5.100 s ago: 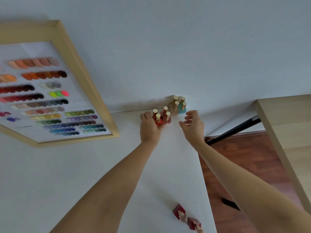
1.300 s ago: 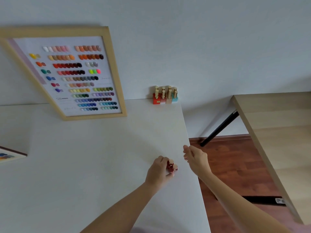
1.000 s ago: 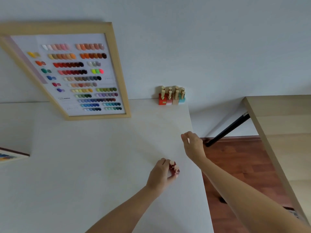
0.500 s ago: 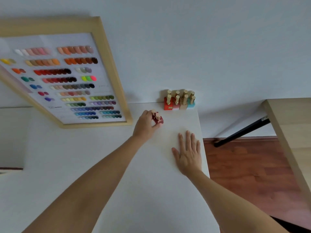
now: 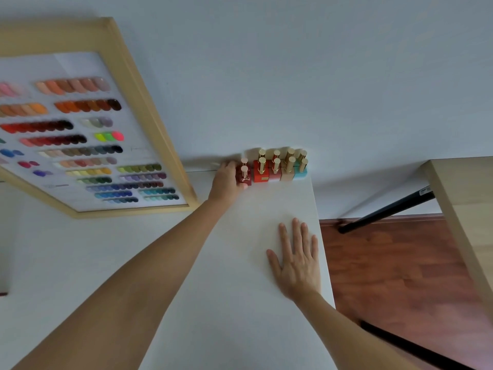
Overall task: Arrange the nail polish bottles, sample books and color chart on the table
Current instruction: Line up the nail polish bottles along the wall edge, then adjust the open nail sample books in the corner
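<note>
My left hand (image 5: 226, 179) is stretched to the table's far edge, closed around two dark red nail polish bottles (image 5: 244, 175) with pale caps. They stand upright against the left end of a row of nail polish bottles (image 5: 280, 166) with gold caps, in red, pink, beige and teal, lined up at the wall. My right hand (image 5: 297, 259) lies flat and open on the white table (image 5: 218, 276), palm down, near the right edge. The framed color chart (image 5: 80, 140) leans against the wall at the left.
The white table's right edge drops to a wooden floor (image 5: 394, 276). A light wood table (image 5: 466, 209) with a black leg (image 5: 384, 213) stands to the right. A dark-edged object (image 5: 3, 284) shows at the far left edge.
My left hand carried the dark red bottles from the table's near right part to the far edge, beside the row. My right hand came down flat on the table.
</note>
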`<state>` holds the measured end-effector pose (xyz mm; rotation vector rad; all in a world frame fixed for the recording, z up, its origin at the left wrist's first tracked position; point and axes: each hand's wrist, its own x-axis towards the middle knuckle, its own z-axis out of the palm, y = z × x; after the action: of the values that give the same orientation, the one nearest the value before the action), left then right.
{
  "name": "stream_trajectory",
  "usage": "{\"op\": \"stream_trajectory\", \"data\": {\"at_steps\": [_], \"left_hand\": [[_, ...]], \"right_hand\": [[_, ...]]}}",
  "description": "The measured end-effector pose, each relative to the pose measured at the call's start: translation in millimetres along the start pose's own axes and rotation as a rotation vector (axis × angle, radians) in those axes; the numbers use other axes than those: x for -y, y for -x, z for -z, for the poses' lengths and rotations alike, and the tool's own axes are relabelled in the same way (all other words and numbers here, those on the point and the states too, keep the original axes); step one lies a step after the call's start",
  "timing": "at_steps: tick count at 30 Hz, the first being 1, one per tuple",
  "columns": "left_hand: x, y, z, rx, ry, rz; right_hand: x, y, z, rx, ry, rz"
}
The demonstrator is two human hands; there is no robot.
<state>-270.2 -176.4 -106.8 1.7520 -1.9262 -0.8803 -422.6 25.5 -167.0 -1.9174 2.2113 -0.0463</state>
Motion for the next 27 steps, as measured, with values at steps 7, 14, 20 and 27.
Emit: {"op": "stream_trajectory", "data": {"at_steps": [7,14,20,27], "left_hand": [[-9.5,-0.1,-8.8,-0.093,0.093,0.1],[-12.3,1.4,-15.5,-0.119,0.077,0.119],[-21.3,8.7,-10.8,-0.061,-0.008,0.15],[-40.8,63.3,7.5,0.147,-0.127,0.147]], "right_hand": [[-0.4,-0.7,-0.1,-0.001,-0.01,0.003],[-1.6,-0.4,-2.0,-0.013,-0.001,-0.002],[-2.6,-0.7,-3.8,-0.022,-0.005,0.003],[-1.5,-0.1,7.9,0.114,-0.023,0.002]]}}
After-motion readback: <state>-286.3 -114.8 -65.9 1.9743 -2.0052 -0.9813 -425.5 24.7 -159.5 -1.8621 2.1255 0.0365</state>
